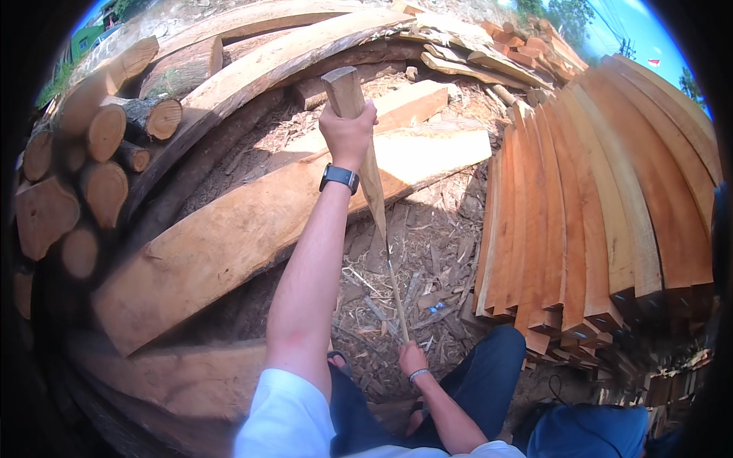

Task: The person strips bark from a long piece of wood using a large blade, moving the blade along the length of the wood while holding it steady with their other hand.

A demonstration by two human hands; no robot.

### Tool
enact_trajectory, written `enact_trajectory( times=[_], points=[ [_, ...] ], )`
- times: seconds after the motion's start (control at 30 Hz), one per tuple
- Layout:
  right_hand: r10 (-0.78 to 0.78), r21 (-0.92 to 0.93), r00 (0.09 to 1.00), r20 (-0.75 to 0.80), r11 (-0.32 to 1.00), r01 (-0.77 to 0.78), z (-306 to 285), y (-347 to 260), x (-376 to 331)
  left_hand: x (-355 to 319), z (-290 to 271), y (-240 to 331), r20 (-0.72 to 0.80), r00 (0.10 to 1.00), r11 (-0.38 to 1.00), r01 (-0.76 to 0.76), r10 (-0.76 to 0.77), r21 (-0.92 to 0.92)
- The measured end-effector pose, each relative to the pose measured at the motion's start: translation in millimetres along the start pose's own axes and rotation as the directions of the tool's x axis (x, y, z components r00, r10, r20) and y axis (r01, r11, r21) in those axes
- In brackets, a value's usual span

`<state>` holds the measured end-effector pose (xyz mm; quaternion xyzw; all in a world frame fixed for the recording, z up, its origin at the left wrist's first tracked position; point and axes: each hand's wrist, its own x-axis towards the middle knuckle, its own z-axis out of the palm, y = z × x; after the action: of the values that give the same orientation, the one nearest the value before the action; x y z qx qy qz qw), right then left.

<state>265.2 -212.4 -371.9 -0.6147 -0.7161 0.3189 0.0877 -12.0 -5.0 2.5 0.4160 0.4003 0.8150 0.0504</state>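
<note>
My left hand grips a rough wooden stake near its thick, blunt upper end. The stake slants down and tapers to a narrow point. Lower down, close to my knees, my right hand is closed around the near end of a long, thin stick-like piece. Its far end meets the stake's point, or lies in line with it; I cannot tell whether they touch. Whether this thin piece is a blade seen edge-on or a stick is unclear. A dark watch is on my left wrist.
A thick sawn plank lies across behind my left forearm. Cut logs are piled at the left. Stacked reddish boards stand close on the right. Wood chips and bark cover the ground. Blue cloth shows at the lower right.
</note>
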Motion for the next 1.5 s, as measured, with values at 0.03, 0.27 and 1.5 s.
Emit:
enact_trajectory(
  times=[0.03,0.27,1.5],
  points=[
    [-0.005,0.009,1.0,-0.007,1.0,0.005,2.3,1.7,-0.6,0.9,-1.7,0.8,0.004,1.0,1.0,0.001,-0.001,0.006],
    [-0.09,0.043,0.994,-0.069,0.995,0.093,15.8,9.3,-0.1,-1.3,-0.3,0.5,0.023,1.0,1.0,0.01,-0.01,-0.002],
    [-0.145,0.684,0.675,0.724,0.018,-0.729,-6.4,20.1,24.6,-2.8,7.5,-1.0,0.028,1.0,1.0,-0.006,0.007,-0.009]
  ],
)
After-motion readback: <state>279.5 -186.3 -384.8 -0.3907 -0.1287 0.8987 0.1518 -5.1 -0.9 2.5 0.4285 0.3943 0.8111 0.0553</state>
